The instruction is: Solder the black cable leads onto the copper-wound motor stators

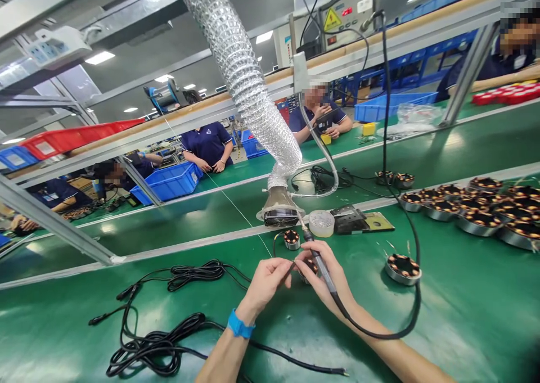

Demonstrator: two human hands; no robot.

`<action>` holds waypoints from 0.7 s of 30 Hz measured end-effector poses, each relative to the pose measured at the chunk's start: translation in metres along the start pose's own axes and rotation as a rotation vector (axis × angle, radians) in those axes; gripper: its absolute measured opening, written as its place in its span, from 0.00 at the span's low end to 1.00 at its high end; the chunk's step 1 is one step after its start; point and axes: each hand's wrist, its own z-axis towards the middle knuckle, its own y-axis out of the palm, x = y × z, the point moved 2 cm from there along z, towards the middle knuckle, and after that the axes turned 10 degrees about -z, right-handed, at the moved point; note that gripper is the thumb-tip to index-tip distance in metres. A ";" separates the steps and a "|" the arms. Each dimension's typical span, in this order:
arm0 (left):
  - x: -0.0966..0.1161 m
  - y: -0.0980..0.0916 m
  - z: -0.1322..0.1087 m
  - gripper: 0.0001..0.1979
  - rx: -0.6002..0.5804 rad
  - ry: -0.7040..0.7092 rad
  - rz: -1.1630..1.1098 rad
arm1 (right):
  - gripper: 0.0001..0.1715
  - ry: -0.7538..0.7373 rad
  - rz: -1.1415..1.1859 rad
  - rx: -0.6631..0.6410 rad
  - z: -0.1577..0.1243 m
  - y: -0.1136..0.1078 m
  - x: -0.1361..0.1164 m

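Observation:
My right hand (327,267) holds a soldering iron (324,270) between thumb and fingers, its tip pointing up and away at the fume funnel. Its thumb and a fingertip also meet the fingers of my left hand (268,282), which wears a blue wristband (240,324). That left hand pinches a thin wire, mostly hidden by the fingertips. Partly covered by my right hand is a motor stator (310,267) with copper windings. Just beyond stands a second stator (292,239) with a dark lead. A thin pale strand (240,211) runs down from a spool (162,97) to my left hand.
Coiled black cables (169,338) lie at left. A single stator (403,269) and a group of several stators (481,208) are at right. A fume funnel (280,206), a round tub (321,222) and a dark block (348,220) stand behind my hands. Co-workers sit across.

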 end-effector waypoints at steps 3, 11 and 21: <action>-0.006 -0.001 0.001 0.27 -0.017 -0.041 -0.056 | 0.16 0.030 0.042 -0.009 -0.004 0.003 0.004; -0.014 0.001 0.005 0.20 0.106 -0.025 -0.174 | 0.16 0.077 0.013 0.028 -0.013 0.005 0.012; -0.015 0.004 0.006 0.16 0.177 0.009 -0.200 | 0.16 0.070 -0.007 0.051 -0.014 0.007 0.010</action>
